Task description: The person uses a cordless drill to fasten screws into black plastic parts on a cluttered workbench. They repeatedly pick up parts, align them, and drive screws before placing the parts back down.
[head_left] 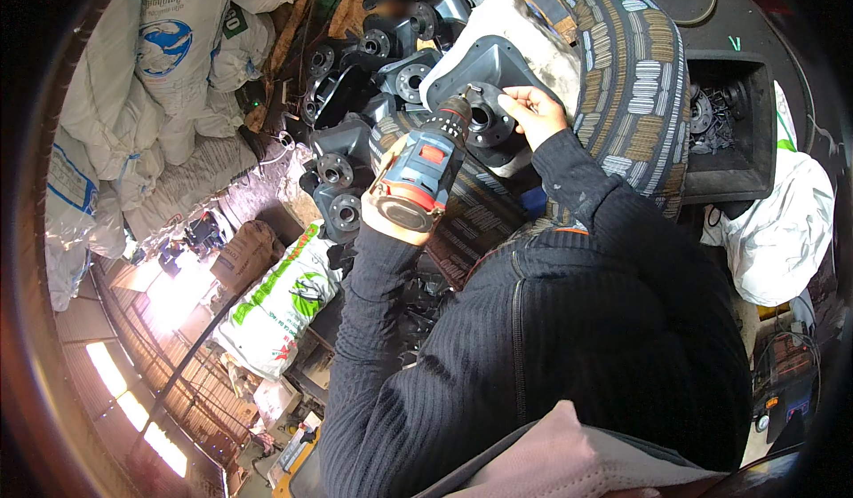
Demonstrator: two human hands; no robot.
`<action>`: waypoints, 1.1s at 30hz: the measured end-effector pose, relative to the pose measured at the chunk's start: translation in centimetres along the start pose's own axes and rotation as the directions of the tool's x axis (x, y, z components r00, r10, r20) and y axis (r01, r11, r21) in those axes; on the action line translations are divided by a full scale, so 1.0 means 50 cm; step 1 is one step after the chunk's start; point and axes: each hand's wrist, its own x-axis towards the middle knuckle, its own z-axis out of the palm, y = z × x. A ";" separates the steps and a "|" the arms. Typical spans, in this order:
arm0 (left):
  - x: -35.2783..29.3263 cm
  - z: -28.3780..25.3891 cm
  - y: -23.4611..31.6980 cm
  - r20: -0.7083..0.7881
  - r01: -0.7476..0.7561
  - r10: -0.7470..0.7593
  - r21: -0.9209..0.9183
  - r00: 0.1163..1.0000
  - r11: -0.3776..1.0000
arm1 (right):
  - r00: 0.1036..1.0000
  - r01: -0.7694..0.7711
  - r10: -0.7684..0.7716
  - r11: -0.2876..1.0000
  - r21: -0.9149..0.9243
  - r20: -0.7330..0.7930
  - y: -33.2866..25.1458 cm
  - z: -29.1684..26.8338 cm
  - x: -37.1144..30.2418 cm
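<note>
Hands busy — left hand gripping a cordless drill, right hand pinching the round flange on a grey bracket

Clutter around the work spot
White sacks piled at left, a black crate of parts at right, a green-printed bag below.

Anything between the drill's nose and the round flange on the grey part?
Nothing visible. The cordless drill in the left hand already has its nose at the round flange. The right hand grips the flange's right edge, beside the nose.
</note>
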 end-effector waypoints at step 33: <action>0.084 -0.086 0.021 0.187 -0.424 0.381 0.369 0.905 0.827 | 0.999 -0.004 0.000 0.994 -0.112 -0.036 0.004 0.003 0.001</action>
